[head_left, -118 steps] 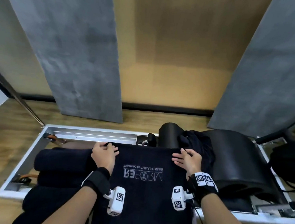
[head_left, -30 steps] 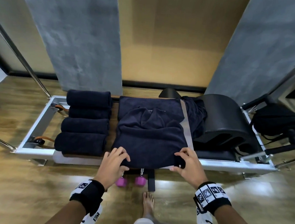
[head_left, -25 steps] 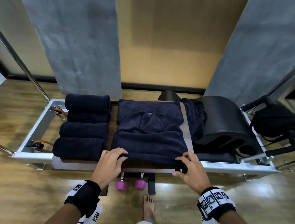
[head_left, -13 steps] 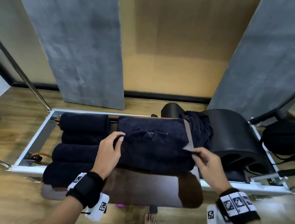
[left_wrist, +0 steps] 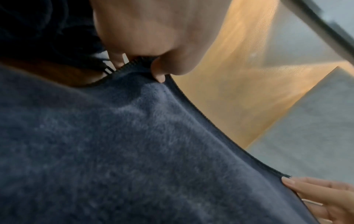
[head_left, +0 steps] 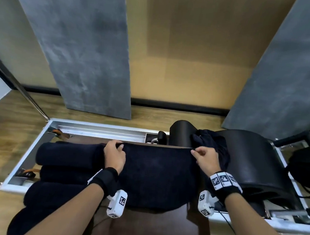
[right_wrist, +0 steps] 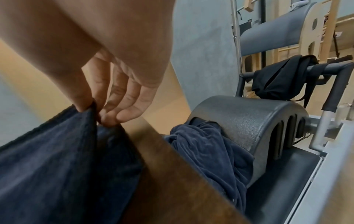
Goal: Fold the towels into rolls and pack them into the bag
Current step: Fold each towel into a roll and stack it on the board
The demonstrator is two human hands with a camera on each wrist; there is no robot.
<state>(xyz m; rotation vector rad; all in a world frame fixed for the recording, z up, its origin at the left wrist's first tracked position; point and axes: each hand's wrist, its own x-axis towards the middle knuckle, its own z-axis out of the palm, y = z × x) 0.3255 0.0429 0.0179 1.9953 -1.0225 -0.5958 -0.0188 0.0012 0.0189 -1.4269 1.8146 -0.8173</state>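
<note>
Both hands, left hand (head_left: 114,156) and right hand (head_left: 205,161), pinch the far corners of the dark navy terry towel (head_left: 155,175); its held edge runs crosswise, cloth trailing toward the person.

Soft, even indoor light is filling all views, casting faint shadows; wide-angle distortion is bending the edges, motion blur is smearing both wrist views, and dark fabric is losing detail
</note>
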